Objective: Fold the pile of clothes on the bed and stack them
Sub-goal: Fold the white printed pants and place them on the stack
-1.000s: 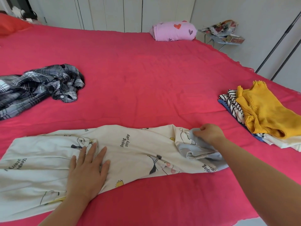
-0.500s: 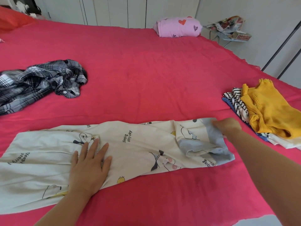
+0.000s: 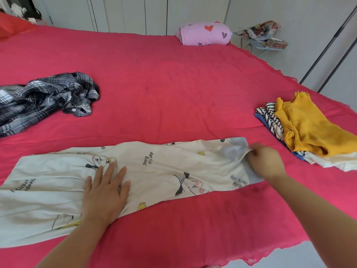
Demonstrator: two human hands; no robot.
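Observation:
Cream pyjama trousers (image 3: 158, 171) with cartoon prints lie stretched left to right across the near part of the red bed (image 3: 164, 89). My left hand (image 3: 106, 192) presses flat on the trousers' left-middle, fingers straight. My right hand (image 3: 265, 161) pinches the light-blue cuff (image 3: 234, 148) at the trousers' right end, lifting its edge slightly. A crumpled grey plaid shirt (image 3: 44, 101) lies at the far left. At the right sits a stack with a yellow knit sweater (image 3: 313, 126) on top of a striped garment (image 3: 271, 118) and white ones.
A pink pillow (image 3: 204, 33) with hearts lies at the bed's far edge. Beyond the right corner stands a small table with papers (image 3: 262, 35). White cupboard doors (image 3: 125, 14) line the back wall. The bed's near edge (image 3: 251, 258) runs bottom right.
My right hand has pulled the folded-over cuff end out to the right, so the trouser leg now lies nearly straight. My left hand has stayed pressed in place.

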